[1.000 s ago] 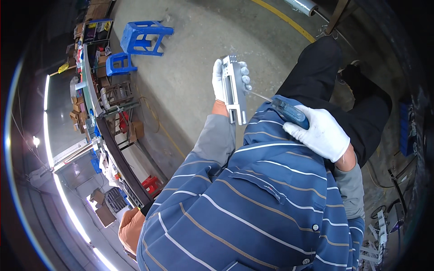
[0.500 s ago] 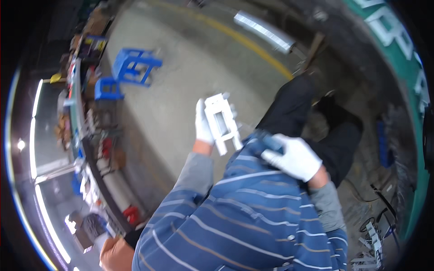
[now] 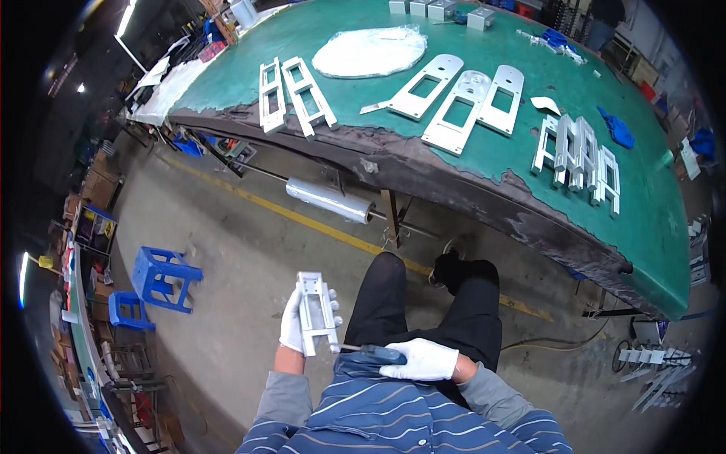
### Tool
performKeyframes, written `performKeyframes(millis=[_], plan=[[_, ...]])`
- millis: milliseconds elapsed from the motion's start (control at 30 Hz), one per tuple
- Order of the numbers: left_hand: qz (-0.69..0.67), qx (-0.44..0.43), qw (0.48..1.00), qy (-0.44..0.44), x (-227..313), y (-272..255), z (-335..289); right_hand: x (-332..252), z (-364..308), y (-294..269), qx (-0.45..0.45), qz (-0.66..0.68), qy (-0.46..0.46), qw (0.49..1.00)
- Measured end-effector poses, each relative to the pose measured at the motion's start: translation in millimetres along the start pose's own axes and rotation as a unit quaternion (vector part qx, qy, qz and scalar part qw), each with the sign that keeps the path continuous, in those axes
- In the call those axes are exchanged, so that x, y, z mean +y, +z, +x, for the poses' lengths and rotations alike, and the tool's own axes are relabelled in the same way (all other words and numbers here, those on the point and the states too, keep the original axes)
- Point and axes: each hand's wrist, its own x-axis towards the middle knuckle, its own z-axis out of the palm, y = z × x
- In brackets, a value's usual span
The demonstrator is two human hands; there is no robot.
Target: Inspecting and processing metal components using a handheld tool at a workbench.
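Note:
In my left hand (image 3: 292, 327), gloved in white, is a silver metal bracket (image 3: 316, 314), a rectangular frame with an open middle and two prongs at its near end. The fingers wrap behind it and show along its right side. My right hand (image 3: 423, 360), also gloved, is closed around a tool with a dark blue handle and thin shaft (image 3: 384, 354) at my waist. The shaft points left, its tip close to the bracket's near end; I cannot tell whether they touch, nor what kind of tip it has.
Ahead stands a green-topped table (image 3: 348, 102) with a ragged dark edge. On it lie flat silver plates (image 3: 457, 106), several stacked brackets (image 3: 578, 159) and a white wrapped disc (image 3: 370, 51). A roll of clear film (image 3: 329, 198) hangs beneath. Blue stools (image 3: 165, 276) stand left.
My view has swung right and up, bringing the green table into sight. The bracket stays in my left hand; the tool in my right hand now shows clearly, pointing toward it.

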Motion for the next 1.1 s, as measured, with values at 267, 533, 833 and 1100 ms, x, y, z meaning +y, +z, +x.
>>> performKeyframes(millis=[267,533,833,1100], plan=[[0.192,-0.002,0.979,-0.073,-6,85,59,31,-54,-23,0.107,0.344,-0.014,0.933],[0.484,-0.03,0.869,0.097,69,252,180,108,-99,-36,0.262,0.515,-0.059,0.814],[0.853,0.114,0.441,0.257,112,355,342,109,-79,-50,0.235,0.502,0.019,0.832],[0.87,0.251,0.317,0.281,108,337,404,120,-83,-43,0.229,0.497,0.042,0.836]])
